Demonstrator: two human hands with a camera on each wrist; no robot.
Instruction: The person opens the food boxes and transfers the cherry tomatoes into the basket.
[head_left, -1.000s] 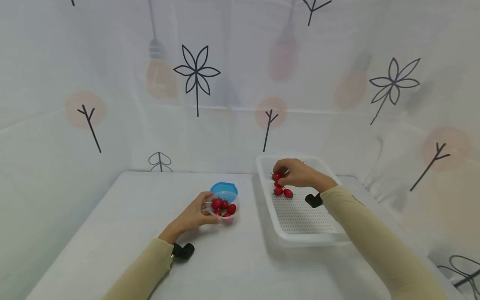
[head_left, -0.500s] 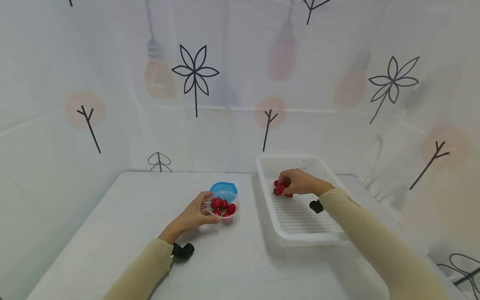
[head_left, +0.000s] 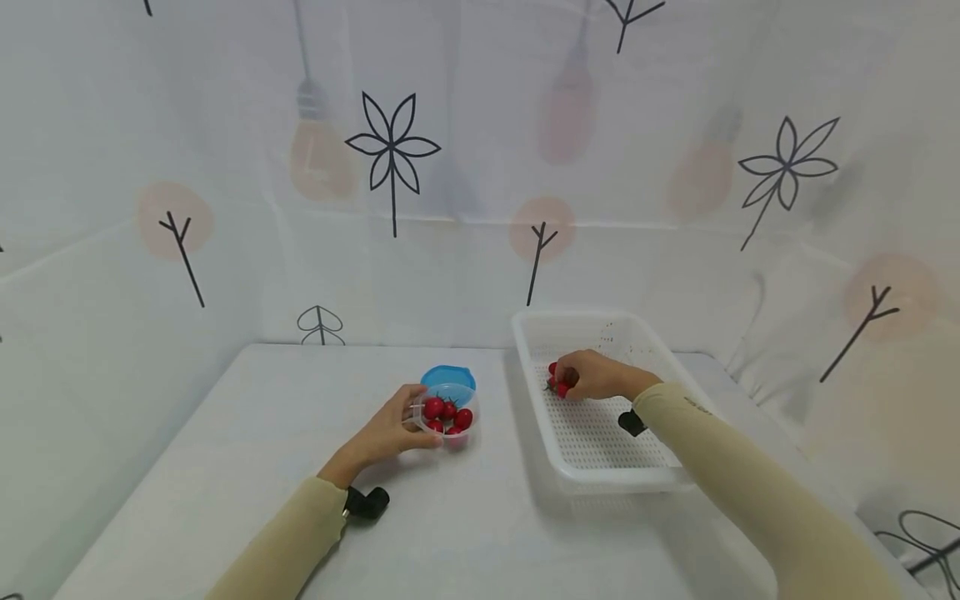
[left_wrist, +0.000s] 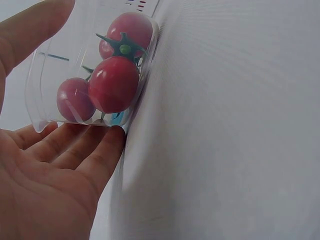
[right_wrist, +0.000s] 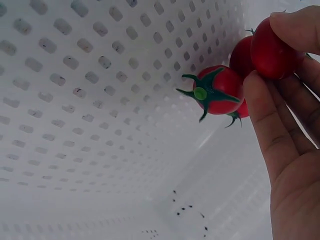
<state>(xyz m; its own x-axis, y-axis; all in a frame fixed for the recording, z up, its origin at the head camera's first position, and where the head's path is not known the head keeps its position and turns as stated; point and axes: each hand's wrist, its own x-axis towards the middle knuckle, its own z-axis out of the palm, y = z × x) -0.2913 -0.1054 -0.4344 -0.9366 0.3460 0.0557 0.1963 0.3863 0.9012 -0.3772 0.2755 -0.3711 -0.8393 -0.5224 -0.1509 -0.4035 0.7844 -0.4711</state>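
My left hand (head_left: 384, 427) holds a small clear plastic cup (left_wrist: 42, 102) from the side, thumb on one side and fingers on the other. Inside it lie several red cherry tomatoes (left_wrist: 114, 86), some with green stems. My right hand (head_left: 598, 375) reaches down into a white perforated basket (head_left: 600, 442). Between its thumb and fingers it pinches a red cherry tomato (right_wrist: 270, 52). Right beside the fingertips, more cherry tomatoes (right_wrist: 220, 95) lie in the basket, one with its green stem facing the right wrist camera; the others are partly hidden.
A blue lid (head_left: 448, 375) shows just behind the clear cup. Both stand on a white table (head_left: 480, 533), with the basket to the right of the cup. A patterned cloth (head_left: 450, 275) hangs at the back. Dark cables (head_left: 930, 546) show at the lower right.
My right hand has moved down and slightly toward me within the basket, coming in over the tomatoes there. My left hand and the cup have stayed in place.
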